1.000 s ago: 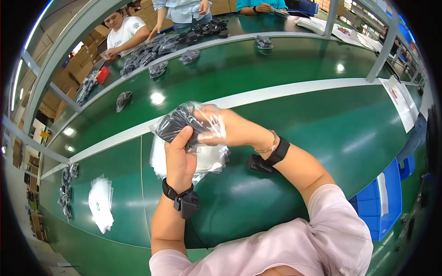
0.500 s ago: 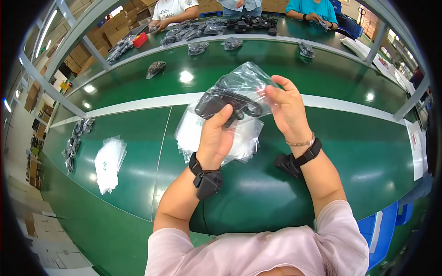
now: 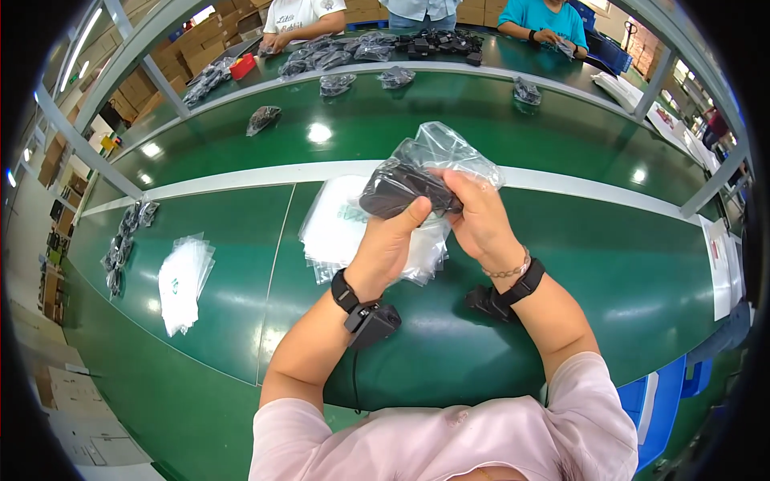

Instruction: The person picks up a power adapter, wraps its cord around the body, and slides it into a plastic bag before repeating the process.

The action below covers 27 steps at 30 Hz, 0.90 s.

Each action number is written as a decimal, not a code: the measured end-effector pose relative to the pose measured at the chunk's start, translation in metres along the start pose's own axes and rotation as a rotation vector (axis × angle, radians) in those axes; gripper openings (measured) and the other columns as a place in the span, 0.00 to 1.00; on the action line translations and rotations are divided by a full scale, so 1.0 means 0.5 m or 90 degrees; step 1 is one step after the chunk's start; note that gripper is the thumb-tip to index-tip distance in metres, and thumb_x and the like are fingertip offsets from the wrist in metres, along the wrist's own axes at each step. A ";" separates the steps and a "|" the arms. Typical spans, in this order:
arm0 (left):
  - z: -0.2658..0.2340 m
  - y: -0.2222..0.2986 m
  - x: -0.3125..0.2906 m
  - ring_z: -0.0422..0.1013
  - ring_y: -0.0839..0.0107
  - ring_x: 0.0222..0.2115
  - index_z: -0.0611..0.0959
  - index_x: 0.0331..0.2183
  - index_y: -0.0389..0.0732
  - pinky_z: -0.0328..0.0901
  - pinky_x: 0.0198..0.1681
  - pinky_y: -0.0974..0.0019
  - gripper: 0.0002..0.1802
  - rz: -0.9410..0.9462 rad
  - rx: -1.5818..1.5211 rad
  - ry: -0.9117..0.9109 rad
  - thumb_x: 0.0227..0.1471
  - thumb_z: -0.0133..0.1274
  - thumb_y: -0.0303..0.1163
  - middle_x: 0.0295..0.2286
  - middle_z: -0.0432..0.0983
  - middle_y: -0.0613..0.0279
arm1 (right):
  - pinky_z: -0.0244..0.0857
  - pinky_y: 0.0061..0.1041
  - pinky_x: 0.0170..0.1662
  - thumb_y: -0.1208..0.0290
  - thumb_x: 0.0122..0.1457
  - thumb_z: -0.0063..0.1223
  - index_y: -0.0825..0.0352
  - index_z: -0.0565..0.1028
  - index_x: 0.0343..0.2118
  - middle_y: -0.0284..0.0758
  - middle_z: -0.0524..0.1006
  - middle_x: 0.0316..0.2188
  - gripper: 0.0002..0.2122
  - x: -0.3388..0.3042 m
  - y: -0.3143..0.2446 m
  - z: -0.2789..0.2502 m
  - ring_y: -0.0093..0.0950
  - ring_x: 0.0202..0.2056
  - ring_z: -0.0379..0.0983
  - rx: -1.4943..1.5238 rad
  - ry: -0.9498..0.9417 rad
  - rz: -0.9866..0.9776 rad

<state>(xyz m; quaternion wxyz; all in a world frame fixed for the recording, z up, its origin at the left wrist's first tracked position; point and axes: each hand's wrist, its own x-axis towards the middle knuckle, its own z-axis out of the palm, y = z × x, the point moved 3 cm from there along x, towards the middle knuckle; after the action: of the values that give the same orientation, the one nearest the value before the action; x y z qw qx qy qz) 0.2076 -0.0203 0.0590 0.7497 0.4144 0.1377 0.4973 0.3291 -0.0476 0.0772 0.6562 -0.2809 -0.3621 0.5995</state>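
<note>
"Both gripping?"
"Yes: left hand (image 3: 383, 244) and right hand (image 3: 485, 224) pinch the bag (image 3: 453, 148), dark item (image 3: 397, 188) inside."
"Where's it held?"
"Above the table (image 3: 593, 248), partly over some white bags (image 3: 327, 224)."

Blk item (image 3: 393, 191); grn tabletop (image 3: 609, 260); pink shirt (image 3: 481, 437)

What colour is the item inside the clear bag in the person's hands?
The bagged item is black, seen best in the head view.
</note>
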 end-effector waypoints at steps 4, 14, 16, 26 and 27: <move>-0.006 0.082 0.002 0.65 0.75 0.42 0.71 0.44 0.38 0.59 0.46 0.70 0.23 -0.030 0.120 0.011 0.44 0.58 0.31 0.38 0.71 0.62 | 0.64 0.19 0.38 0.70 0.56 0.47 0.72 0.74 0.36 0.35 0.76 0.32 0.10 0.007 -0.050 -0.024 0.21 0.33 0.71 -0.192 0.066 -0.123; -0.001 0.035 -0.006 0.65 0.84 0.28 0.76 0.32 0.35 0.60 0.28 0.79 0.12 0.009 0.247 0.140 0.48 0.55 0.33 0.28 0.72 0.67 | 0.65 0.20 0.34 0.75 0.53 0.51 0.72 0.75 0.33 0.36 0.76 0.30 0.07 -0.015 -0.024 0.030 0.21 0.32 0.71 -0.533 0.071 -0.234; 0.001 0.038 -0.012 0.63 0.83 0.28 0.77 0.27 0.34 0.59 0.29 0.78 0.10 0.116 0.268 0.177 0.49 0.53 0.32 0.26 0.72 0.67 | 0.66 0.22 0.34 0.73 0.54 0.50 0.71 0.74 0.35 0.36 0.76 0.32 0.08 0.003 -0.005 0.019 0.21 0.33 0.71 -0.296 0.043 -0.136; 0.011 0.067 -0.022 0.63 0.74 0.36 0.78 0.21 0.35 0.58 0.39 0.69 0.08 0.352 0.569 0.117 0.46 0.51 0.28 0.27 0.73 0.64 | 0.65 0.26 0.41 0.68 0.57 0.44 0.70 0.72 0.41 0.36 0.74 0.37 0.13 -0.022 -0.016 0.007 0.25 0.38 0.71 0.124 -0.003 0.336; 0.008 0.063 -0.014 0.64 0.74 0.35 0.78 0.21 0.35 0.59 0.38 0.69 0.07 0.256 0.424 0.115 0.47 0.50 0.28 0.28 0.73 0.64 | 0.64 0.27 0.42 0.67 0.57 0.44 0.70 0.71 0.42 0.37 0.74 0.38 0.14 -0.018 -0.021 -0.004 0.26 0.38 0.71 0.040 -0.012 0.245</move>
<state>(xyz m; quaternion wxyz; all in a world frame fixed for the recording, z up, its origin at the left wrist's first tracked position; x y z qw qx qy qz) 0.1868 -0.0233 0.0837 0.4470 0.6081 0.2729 0.5966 0.3367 -0.0576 0.0832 0.5345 -0.3185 -0.2893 0.7275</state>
